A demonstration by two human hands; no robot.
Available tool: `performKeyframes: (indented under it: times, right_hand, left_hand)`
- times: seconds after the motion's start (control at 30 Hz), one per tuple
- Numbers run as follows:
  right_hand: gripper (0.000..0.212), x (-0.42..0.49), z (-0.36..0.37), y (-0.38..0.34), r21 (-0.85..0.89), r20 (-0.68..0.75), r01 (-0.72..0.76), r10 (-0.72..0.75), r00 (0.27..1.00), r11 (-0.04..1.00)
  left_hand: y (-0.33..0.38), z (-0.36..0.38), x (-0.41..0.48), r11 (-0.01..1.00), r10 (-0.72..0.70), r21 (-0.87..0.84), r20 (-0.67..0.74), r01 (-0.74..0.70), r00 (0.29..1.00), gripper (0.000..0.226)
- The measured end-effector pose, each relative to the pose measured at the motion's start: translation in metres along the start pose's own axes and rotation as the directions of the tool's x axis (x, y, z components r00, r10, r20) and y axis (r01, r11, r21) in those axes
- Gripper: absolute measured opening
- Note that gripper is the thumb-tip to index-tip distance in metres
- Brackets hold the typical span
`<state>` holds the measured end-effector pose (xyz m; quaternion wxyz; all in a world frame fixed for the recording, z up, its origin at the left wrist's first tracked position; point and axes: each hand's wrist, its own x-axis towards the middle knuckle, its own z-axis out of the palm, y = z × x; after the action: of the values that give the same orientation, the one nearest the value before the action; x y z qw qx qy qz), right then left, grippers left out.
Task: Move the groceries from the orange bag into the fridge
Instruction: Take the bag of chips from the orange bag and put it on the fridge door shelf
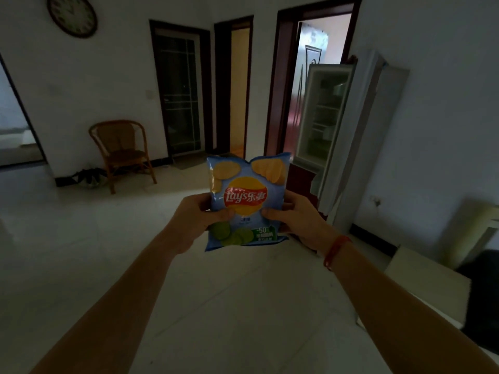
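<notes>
A wall clock point(72, 16) hangs at eleven o'clock and a wicker chair point(122, 151) stands against the far wall at nine o'clock in a dim, tiled room. At the centre, a person's left hand point(199, 220) grips the left edge of a blue bag of crisps point(245, 184), thumb across the front and fingers curled behind. The right hand point(294, 220), a red band point(336, 251) on its wrist, pinches the opposite edge the same way, so the packet is held upright in the air between both, well above the floor. The fridge point(363, 125) stands at two o'clock, well apart from the bag, its door point(324, 109) swung open toward the room with pale shelves showing. The orange bag is out of view. The carry looks about midway, the placing not yet done. The risks ahead appear modest. The air-filled packet could be crushed or burst if the thumbs squeeze harder. It could slip on its glossy film if one hand lets go to steady the door. In this poor light the open door's edge could be clipped on the approach, knocking the packet loose.
</notes>
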<state>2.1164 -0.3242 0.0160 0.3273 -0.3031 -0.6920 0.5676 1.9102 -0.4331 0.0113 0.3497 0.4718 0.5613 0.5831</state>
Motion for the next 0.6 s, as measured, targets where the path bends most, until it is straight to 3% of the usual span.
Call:
performKeyframes:
  times: [0.6]
  right_hand:
    - [0.043,0.318,-0.04,0.063,0.005,-0.061,-0.029,0.03,0.998,1.0]
  left_hand:
    - [-0.073,-0.056,0.328,0.999,-0.026,0.021,0.072,0.025,0.997,0.031]
